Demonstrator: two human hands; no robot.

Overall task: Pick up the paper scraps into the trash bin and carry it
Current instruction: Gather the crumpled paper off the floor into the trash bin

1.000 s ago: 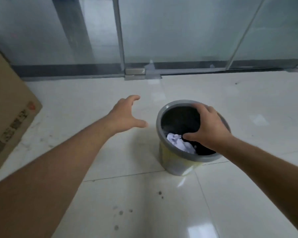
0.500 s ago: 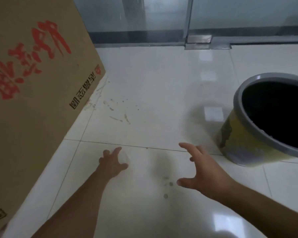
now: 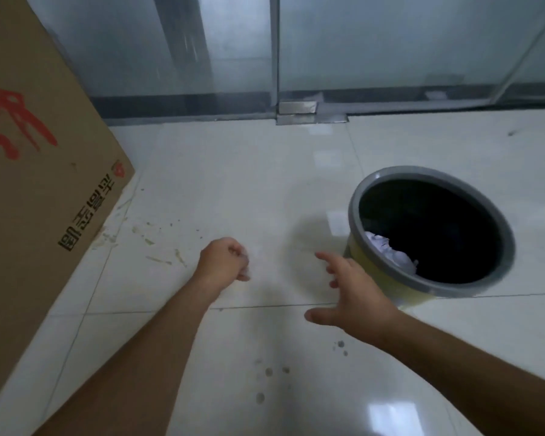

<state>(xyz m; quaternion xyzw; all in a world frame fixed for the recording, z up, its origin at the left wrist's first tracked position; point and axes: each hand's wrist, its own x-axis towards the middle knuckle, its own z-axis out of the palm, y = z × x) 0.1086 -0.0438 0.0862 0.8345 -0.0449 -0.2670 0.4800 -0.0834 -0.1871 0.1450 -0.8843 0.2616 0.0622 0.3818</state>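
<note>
A round trash bin (image 3: 353, 212) with a grey rim and a yellowish wall stands on the white tiled floor at the right. Crumpled white paper (image 3: 389, 251) lies inside it against the near left wall. My left hand (image 3: 222, 262) is curled into a fist low over the floor, left of the bin. A bit of white paper scrap (image 3: 246, 256) shows at its fingers. My right hand (image 3: 356, 294) hovers with its fingers spread and nothing in it, just left of the bin and close to its wall.
A big cardboard box (image 3: 38, 184) with red and black print fills the left side. Frosted glass doors (image 3: 390, 42) with a metal floor fitting (image 3: 296, 113) close off the back. Dark spots (image 3: 268, 372) and smears (image 3: 158, 247) mark the tiles.
My left hand has closed from spread fingers into a fist around a scrap. The view swung back right, so the bin's paper shows again. My right hand stays open and sits nearer the bin.
</note>
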